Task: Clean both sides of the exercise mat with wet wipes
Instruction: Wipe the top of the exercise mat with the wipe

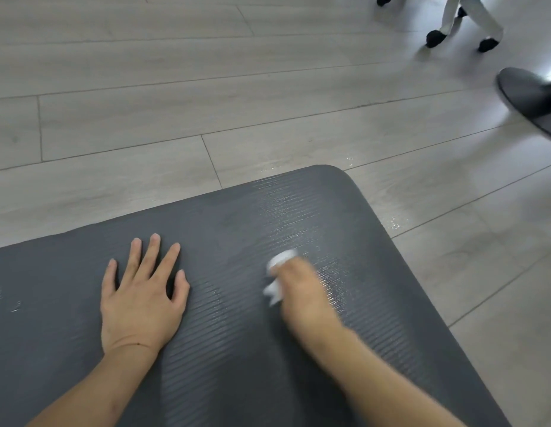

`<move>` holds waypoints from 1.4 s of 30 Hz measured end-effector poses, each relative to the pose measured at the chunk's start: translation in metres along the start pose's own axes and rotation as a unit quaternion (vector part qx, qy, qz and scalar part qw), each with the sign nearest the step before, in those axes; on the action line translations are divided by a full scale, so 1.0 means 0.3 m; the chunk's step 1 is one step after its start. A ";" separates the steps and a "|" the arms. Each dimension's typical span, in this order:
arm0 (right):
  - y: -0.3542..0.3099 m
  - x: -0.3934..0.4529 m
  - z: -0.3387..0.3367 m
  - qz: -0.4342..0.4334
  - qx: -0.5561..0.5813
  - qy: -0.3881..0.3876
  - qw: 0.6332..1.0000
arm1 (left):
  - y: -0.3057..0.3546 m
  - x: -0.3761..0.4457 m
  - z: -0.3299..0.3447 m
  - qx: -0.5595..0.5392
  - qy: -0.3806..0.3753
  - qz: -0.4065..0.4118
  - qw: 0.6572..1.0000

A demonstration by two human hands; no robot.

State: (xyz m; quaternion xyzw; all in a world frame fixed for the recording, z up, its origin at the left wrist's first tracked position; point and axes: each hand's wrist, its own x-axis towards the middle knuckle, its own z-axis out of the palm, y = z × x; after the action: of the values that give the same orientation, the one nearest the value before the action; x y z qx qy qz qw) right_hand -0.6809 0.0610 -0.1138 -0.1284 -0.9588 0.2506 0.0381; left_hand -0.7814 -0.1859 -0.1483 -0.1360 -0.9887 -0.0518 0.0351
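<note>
Hands (144, 291) on mat (237, 217), right (302, 291) gripping wipe (278, 272)

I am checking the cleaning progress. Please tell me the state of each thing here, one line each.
exercise mat: flat on the floor, wet sheen near the right hand.
wet wipe: crumpled, held against the mat.
left hand: flat, fingers spread, presses the mat.
right hand: blurred, grips the wipe.
floor: damp patches beside the mat corner.
</note>
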 end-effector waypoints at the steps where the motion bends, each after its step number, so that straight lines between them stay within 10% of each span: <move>1: -0.067 -0.048 0.034 -0.089 -0.010 -0.059 0.994 | -0.002 0.000 -0.001 0.001 0.000 0.001 1.000; 3: -0.029 -0.039 0.012 -0.163 -0.018 -0.087 0.983 | -0.004 -0.002 -0.002 0.001 0.002 0.001 1.000; 9: 0.395 0.126 -0.332 0.131 -0.165 0.130 0.969 | 0.005 0.000 -0.004 -0.004 0.005 -0.003 1.000; 12: 0.255 0.097 -0.200 0.148 -0.073 0.129 0.978 | 0.005 0.000 -0.004 0.000 -0.003 -0.005 1.000; 19: -0.061 -0.087 0.062 -0.192 -0.045 -0.090 0.976 | 0.000 -0.002 -0.007 0.000 -0.009 -0.003 1.000; 26: 0.269 0.001 -0.163 0.166 -0.153 0.092 0.970 | 0.001 0.002 -0.005 0.000 -0.019 -0.006 1.000; 32: -0.162 -0.175 0.096 -0.197 -0.014 -0.076 0.977 | -0.002 0.001 -0.008 -0.004 -0.016 -0.005 1.000; 38: 0.265 0.071 -0.204 0.104 -0.123 0.071 0.984 | 0.001 0.002 -0.003 -0.002 -0.019 -0.009 1.000; 42: 0.073 0.145 -0.040 0.107 0.010 0.085 0.991 | 0.001 0.002 -0.003 -0.006 -0.017 -0.006 1.000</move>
State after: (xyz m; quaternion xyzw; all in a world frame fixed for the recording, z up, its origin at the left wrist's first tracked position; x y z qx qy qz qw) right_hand -0.7161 0.0966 -0.1135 -0.2510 -0.9300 0.2514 0.0939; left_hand -0.7820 -0.1856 -0.1472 -0.1308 -0.9897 -0.0558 0.0172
